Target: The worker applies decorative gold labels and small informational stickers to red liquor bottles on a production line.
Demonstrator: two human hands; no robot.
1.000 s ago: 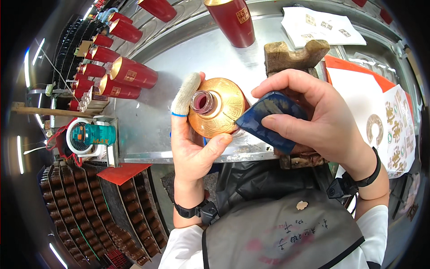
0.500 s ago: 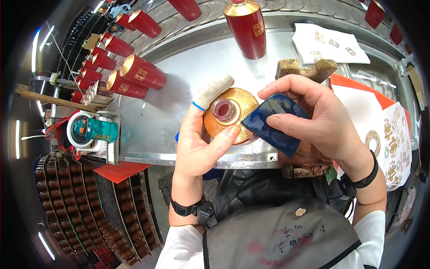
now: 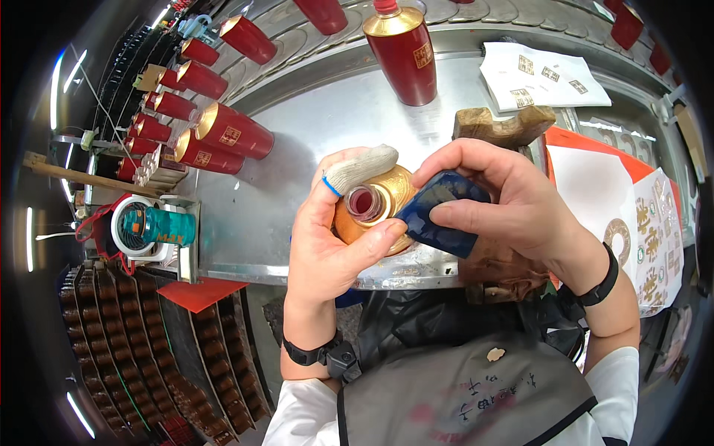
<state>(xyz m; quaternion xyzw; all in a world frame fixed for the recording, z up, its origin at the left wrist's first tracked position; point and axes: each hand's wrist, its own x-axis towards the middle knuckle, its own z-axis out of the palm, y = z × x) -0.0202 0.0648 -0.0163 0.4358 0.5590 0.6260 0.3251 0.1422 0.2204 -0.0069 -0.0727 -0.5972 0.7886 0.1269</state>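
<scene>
My left hand (image 3: 320,241) grips a bottle with a gold shoulder (image 3: 396,189), its open glass neck facing up toward me. A cloth finger cover (image 3: 361,169) with a blue rim is on one finger of that hand, curved around the far side of the neck. My thumb presses on the near side of the gold shoulder. In my right hand (image 3: 513,204) is a dark blue, worn flat scraper (image 3: 454,227), pinched between thumb and fingers. The scraper's left corner meets the gold shoulder beside my left thumb. The bottle's body is hidden under my hands.
A wooden cradle (image 3: 506,126) stands on the metal table (image 3: 297,178) behind my right hand. Beyond are a red bottle (image 3: 401,63) and a white sheet with gold labels (image 3: 547,78). Decal sheets (image 3: 658,253) lie right; red bottles (image 3: 234,132), a teal cup (image 3: 169,224) and a fan are left.
My right hand and the scraper have moved slightly left, and the scraper is tilted differently against the gold shoulder. The bottle has tipped slightly; my left hand keeps its grip.
</scene>
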